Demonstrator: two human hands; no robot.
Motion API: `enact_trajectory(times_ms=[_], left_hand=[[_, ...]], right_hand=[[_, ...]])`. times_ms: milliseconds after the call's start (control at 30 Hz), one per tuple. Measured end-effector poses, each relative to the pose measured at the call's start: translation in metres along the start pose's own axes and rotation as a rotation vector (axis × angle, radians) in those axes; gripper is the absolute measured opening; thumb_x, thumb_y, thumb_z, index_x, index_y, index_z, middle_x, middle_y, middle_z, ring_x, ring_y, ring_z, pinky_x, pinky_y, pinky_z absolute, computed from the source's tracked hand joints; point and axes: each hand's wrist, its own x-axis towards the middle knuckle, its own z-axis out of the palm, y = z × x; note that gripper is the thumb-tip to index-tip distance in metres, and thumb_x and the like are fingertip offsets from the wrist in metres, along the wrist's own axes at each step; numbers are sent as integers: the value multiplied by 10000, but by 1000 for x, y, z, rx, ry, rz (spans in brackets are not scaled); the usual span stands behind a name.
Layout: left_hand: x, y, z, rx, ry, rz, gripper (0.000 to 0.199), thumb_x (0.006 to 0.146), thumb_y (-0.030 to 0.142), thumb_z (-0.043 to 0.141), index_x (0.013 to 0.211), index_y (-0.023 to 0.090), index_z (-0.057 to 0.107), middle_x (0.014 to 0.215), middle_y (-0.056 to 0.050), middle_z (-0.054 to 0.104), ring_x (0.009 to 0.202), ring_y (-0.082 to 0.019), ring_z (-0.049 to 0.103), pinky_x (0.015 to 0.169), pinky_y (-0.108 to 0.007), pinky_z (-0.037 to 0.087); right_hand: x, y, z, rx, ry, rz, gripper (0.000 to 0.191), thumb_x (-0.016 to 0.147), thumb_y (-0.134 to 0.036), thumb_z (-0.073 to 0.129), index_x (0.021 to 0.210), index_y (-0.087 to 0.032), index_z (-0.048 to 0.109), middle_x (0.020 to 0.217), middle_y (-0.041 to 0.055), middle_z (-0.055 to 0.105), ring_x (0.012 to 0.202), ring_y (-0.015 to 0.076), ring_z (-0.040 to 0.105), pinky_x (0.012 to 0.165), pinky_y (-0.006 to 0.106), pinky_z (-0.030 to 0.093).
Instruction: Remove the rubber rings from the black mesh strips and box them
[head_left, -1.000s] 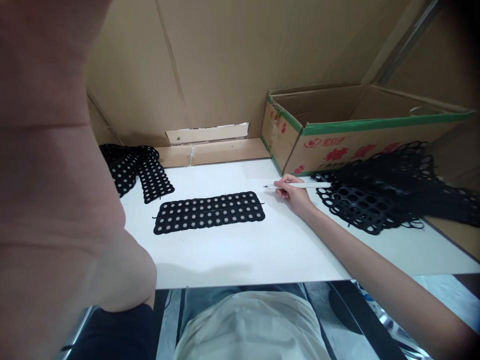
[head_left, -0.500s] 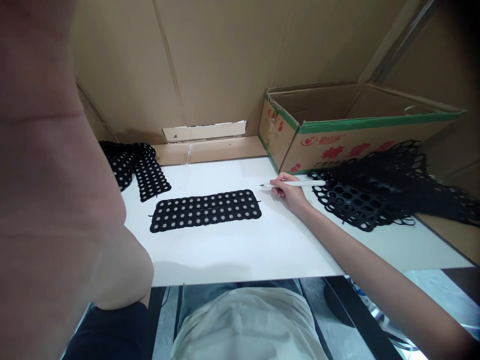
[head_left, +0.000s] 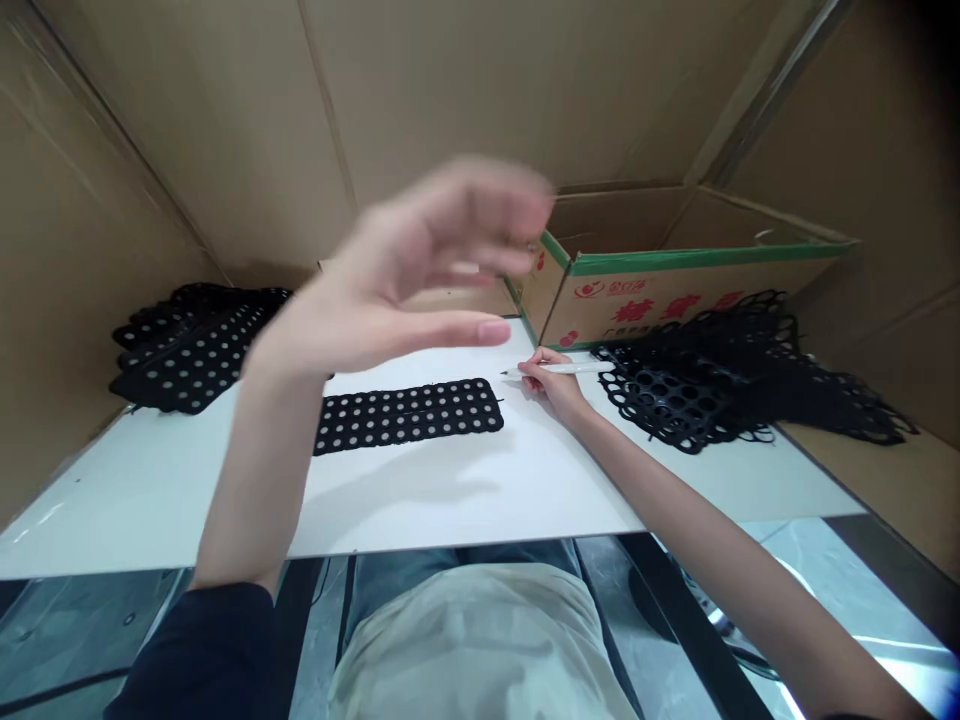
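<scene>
You seemed between touches: left hand (head_left: 390,285) raised, thumb spread from fingers (blurred), right hand (head_left: 555,382) pinching a pen (head_left: 592,367) right of the dotted strip (head_left: 411,416) on the worktop (head_left: 525,490); touching the strip called for lowering your left.

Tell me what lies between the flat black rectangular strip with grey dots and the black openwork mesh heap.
The head view shows the right hand there, holding a slim white pen, plus bare white tabletop beside the dotted strip.

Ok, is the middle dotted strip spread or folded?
Spread: the dotted strip lies flat on the white table wherever it shows; one end is hidden.
</scene>
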Motion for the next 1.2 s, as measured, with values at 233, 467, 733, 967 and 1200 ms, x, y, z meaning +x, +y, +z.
enact_trajectory(times_ms=[233, 467, 733, 967, 1200], left_hand=[[46, -94, 74, 420, 49, -360, 581, 571, 516, 670, 977, 117, 556, 1030, -138, 553, 1006, -309, 501, 844, -370, 393], [59, -134, 88, 304, 4, -277, 403, 487, 365, 731, 793, 166, 560, 865, -55, 572, 833, -216, 528, 727, -283, 415], [51, -131, 100, 213, 1, -74, 173, 612, 249, 625, 762, 165, 606, 781, -23, 593, 791, -176, 544, 768, -283, 424], [46, -129, 106, 306, 126, -146, 447, 616, 294, 657, 1024, 138, 565, 935, -83, 599, 870, -215, 557, 804, -314, 434], [45, -133, 108, 229, 141, 50, 231, 645, 204, 611, 871, 158, 601, 930, -56, 612, 883, -183, 550, 848, -300, 414]], right_hand=[[3, 7, -3, -34, 4, -18, 288, 595, -277, 662, 543, -201, 389, 353, -58, 435, 316, 67, 356, 325, 191, 246], [-1, 5, -3, -3, -55, -38, 273, 609, -266, 654, 557, -196, 395, 372, -64, 447, 334, 60, 349, 352, 190, 233], [-8, -6, -6, -59, -272, -4, 276, 614, -271, 664, 543, -180, 412, 373, -60, 452, 353, 58, 348, 385, 194, 213], [-12, -8, -5, -70, -297, -6, 266, 627, -278, 650, 550, -181, 415, 374, -60, 446, 354, 56, 327, 389, 198, 184], [-11, -11, -4, -65, -284, -46, 237, 642, -245, 628, 563, -184, 413, 379, -67, 437, 360, 59, 333, 395, 198, 191]])
